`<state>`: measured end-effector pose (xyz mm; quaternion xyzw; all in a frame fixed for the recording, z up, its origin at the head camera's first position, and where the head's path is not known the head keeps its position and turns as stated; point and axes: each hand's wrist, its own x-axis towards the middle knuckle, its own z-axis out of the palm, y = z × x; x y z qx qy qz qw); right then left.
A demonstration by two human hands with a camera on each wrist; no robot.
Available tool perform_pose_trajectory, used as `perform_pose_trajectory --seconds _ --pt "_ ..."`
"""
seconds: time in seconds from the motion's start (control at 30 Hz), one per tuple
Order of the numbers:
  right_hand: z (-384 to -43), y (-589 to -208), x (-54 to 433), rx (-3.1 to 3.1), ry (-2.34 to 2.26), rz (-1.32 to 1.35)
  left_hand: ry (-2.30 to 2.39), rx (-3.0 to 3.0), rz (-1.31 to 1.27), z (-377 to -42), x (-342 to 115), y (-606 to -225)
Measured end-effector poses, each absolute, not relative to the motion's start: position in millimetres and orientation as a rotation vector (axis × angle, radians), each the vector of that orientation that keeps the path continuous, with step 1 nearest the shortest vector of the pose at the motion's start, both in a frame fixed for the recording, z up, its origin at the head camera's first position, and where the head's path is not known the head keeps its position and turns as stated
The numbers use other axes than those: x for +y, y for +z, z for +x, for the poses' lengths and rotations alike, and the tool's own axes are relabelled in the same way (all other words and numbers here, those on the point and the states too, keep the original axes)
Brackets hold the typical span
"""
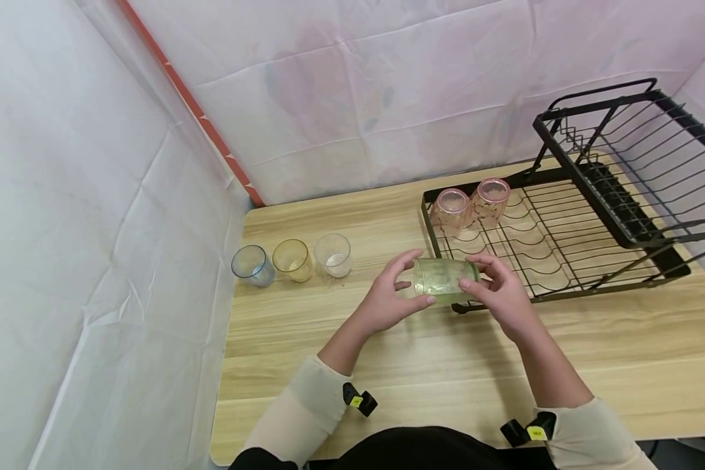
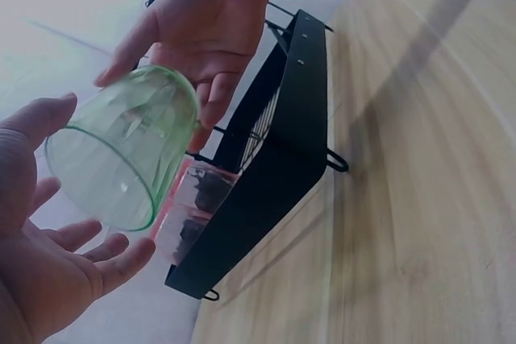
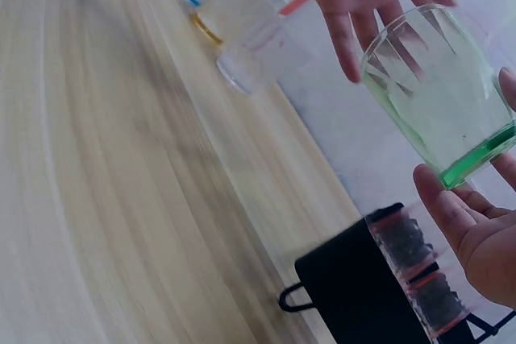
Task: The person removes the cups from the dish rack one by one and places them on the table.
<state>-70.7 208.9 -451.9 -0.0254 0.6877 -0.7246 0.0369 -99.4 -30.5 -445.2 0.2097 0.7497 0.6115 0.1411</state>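
Observation:
A clear green drinking glass lies on its side in the air between both hands, above the front left corner of the dish rack. My right hand holds it by the base end, thumb on one side and fingers on the other. At the mouth end, my left hand has its thumb and fingers spread apart around the rim. In the left wrist view, the left hand's fingers lie nearly straight beside the green glass; whether they touch it I cannot tell.
Two pink glasses stand upside down in the black dish rack's back left corner. Upright on the wooden table at left are a blue glass, a yellow glass and a colourless glass. A raised wire tier covers the rack's right side.

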Motion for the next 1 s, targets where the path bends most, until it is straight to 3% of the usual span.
perform_pose_trajectory --seconds 0.47,0.83,1.0 --pt "-67 -451 195 2.557 -1.854 -0.258 1.829 2.182 0.518 -96 -30 -448" --pt "-64 -452 170 3.084 -1.317 -0.938 1.767 2.310 0.529 -97 -32 -449" --pt "-66 -457 164 3.172 -1.232 -1.001 1.742 2.309 0.498 -96 -32 -446"
